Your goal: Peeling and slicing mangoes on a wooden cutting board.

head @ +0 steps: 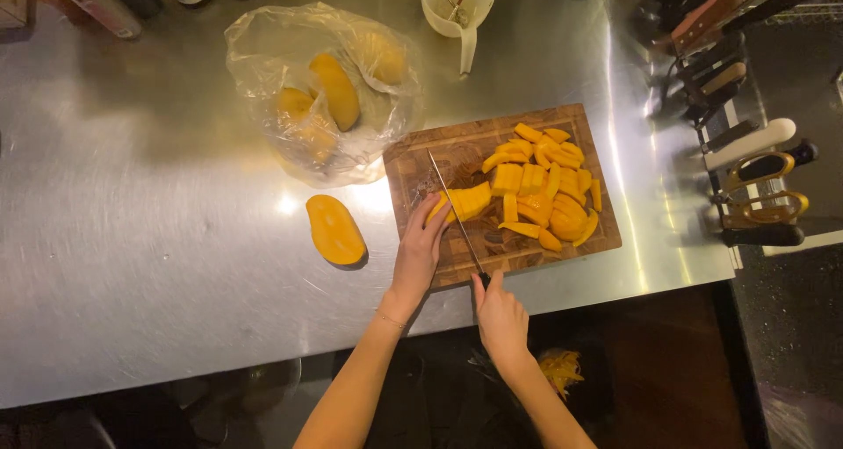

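A piece of peeled mango is lying on the left part of the wooden cutting board, and it is already cut partway into strips. Its long side is running left to right, going up a little to the right. The knife is crossing it, with the thin blade pointing away from the person and a bit to the left. The left hand is sitting just below the mango, with fingertips pressing on its near left end. It is the closer hand. The right hand is staying farther back, off the near edge of the board, and it is closing around the dark knife handle.

A pile of mango slices is lying to the right on the board. A mango half is resting on the steel counter to the left. A clear plastic bag with more mangoes is sitting behind it.
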